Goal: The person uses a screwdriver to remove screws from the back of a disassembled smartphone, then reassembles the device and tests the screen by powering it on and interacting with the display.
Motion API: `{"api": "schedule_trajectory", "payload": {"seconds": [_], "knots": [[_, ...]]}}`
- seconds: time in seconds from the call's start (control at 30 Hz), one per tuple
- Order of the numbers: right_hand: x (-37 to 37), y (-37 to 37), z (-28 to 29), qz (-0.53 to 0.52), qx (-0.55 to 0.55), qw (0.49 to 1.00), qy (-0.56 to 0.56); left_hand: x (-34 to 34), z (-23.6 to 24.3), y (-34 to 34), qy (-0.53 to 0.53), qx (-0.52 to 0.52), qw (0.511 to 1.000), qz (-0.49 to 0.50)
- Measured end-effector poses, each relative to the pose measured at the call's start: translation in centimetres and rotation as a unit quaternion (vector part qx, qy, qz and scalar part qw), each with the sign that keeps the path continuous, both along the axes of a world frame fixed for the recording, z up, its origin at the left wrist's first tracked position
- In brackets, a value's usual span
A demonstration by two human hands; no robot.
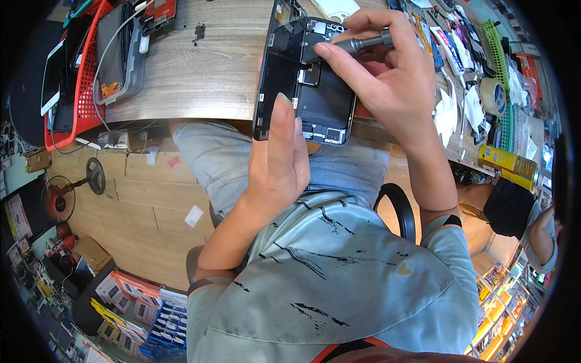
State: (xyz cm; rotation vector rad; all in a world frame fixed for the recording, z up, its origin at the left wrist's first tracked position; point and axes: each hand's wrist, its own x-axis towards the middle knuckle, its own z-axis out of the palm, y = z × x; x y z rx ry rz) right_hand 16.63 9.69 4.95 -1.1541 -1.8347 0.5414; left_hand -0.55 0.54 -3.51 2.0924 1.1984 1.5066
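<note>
An opened smartphone (327, 100) is held up at the table's front edge, its inner parts showing. Its screen panel (279, 69) is folded out to the left like a book cover. My left hand (275, 166) grips the phone from below, the thumb up against the screen panel; its other fingers are partly hidden behind. In my right hand (396, 88) is a grey metal screwdriver (366, 43), lying between thumb and fingers. My right thumb tip rests over the upper part of the phone's inside. The screwdriver's tip cannot be made out.
A red basket (85, 97) and a clear plastic box (130, 85) with phones and parts stand at the left. Tools, tape (493, 97) and scraps crowd the right, beside a green basket (496, 48). A yellow can (508, 163) lies near the edge. Another person (514, 206) is at right.
</note>
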Motion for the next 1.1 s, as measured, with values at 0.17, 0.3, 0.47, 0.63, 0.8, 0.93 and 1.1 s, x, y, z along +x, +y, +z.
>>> {"api": "schedule_trajectory", "payload": {"seconds": [0.17,0.3,0.47,0.63,0.8,0.93,1.1], "knots": [[0.3,0.1,-0.1,-0.030,0.022,0.999,-0.008,0.1,0.2,0.0,0.026,-0.007,0.999,0.026],[0.4,0.2,0.3,-0.028,0.036,0.998,-0.035,0.1,0.1,0.0,-0.003,-0.001,1.000,0.006],[0.5,0.1,0.2,-0.027,-0.002,0.999,-0.016,0.1,-0.1,0.0,-0.002,0.000,1.000,0.008],[0.5,0.1,0.5,-0.031,0.012,0.999,-0.034,0.1,-0.2,0.1,-0.004,-0.003,1.000,-0.005],[0.5,0.1,0.7,-0.040,-0.007,0.998,-0.041,0.0,-0.1,0.2,0.002,0.001,1.000,-0.008],[0.6,0.1,0.8,-0.045,-0.001,0.997,-0.060,0.1,-0.3,-0.1,-0.005,-0.015,1.000,-0.004],[0.7,0.2,0.8,-0.041,-0.008,0.998,-0.048,0.1,-0.2,0.0,-0.002,-0.007,1.000,0.000]]}}
